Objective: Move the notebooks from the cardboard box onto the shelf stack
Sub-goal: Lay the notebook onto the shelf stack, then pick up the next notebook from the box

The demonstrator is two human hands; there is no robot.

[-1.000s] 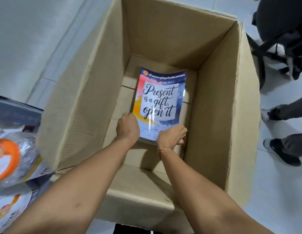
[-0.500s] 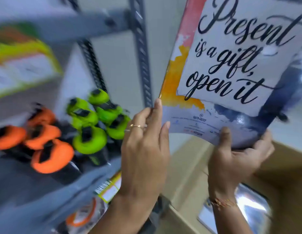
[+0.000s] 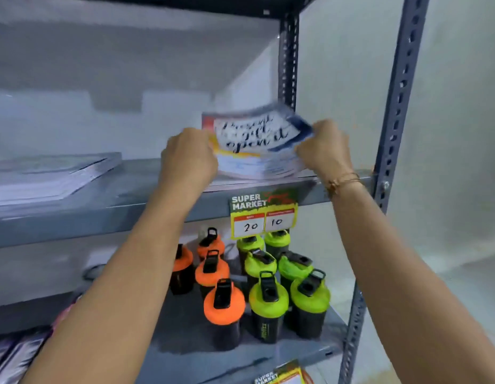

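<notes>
A notebook [image 3: 254, 142] with a colourful cover and black script lettering lies, blurred, on a thin stack at the right end of the grey metal shelf [image 3: 130, 206]. My left hand [image 3: 189, 155] grips its near left corner. My right hand [image 3: 322, 149], with a bracelet at the wrist, grips its near right corner. Both arms reach up from below. Another stack of notebooks [image 3: 49, 176] rests further left on the same shelf. The cardboard box is out of view.
A green price tag [image 3: 263, 213] reading 20 and 10 hangs from the shelf edge. Below stand several orange-lidded bottles [image 3: 222, 306] and green-lidded bottles [image 3: 268, 303]. A perforated grey upright [image 3: 393, 128] bounds the shelf on the right, with white wall beyond it.
Both hands lifted the notebook out of the cardboard box, carried it up past the bottles and brought it down onto the upper shelf. The view swung from the box up to the shelf.
</notes>
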